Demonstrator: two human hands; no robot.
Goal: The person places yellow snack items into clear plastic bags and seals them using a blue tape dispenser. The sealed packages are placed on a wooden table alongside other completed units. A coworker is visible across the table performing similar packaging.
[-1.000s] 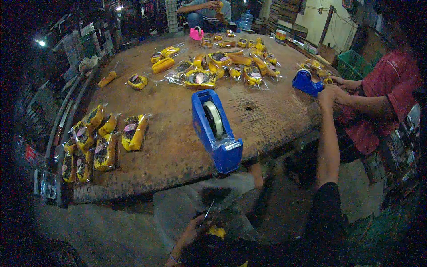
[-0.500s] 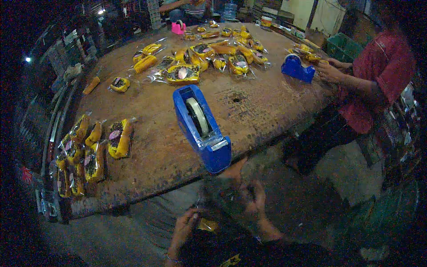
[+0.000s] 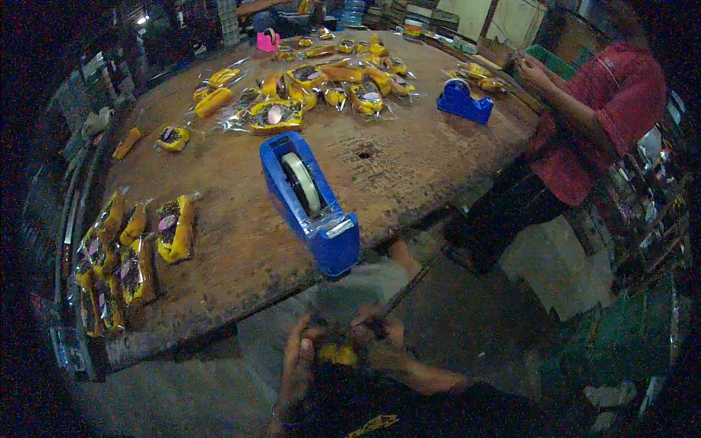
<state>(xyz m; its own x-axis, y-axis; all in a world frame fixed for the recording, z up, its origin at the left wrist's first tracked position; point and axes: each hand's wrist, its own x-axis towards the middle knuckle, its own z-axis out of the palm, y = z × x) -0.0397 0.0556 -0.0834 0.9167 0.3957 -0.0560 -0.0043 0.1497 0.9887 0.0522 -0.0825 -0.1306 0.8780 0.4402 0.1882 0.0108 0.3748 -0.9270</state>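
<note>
Below the table edge, my left hand [image 3: 297, 358] is closed at the side of a yellow piece of bread [image 3: 338, 355], low over my lap. My right hand [image 3: 385, 341] is on the bread's other side, fingers curled inward; what they pinch is too dark to make out. Wrapping around this bread cannot be made out. Ahead on the table stands a blue tape dispenser [image 3: 310, 201] with a roll of clear tape, its cutter end facing me. To its left lie several yellow breads with dark topping in clear plastic [image 3: 175, 230].
Many wrapped breads [image 3: 277, 115] are heaped farther back on the wooden table [image 3: 226, 182]. A second blue dispenser [image 3: 464, 102] stands at right beside a person in a red shirt [image 3: 584, 131]. A pink dispenser [image 3: 267, 41] and another person's arm [image 3: 255, 6] are at the far end.
My right hand has moved left and down, closer to my left hand and the bread. The person in red has raised their hands away from the table. My view has shifted slightly.
</note>
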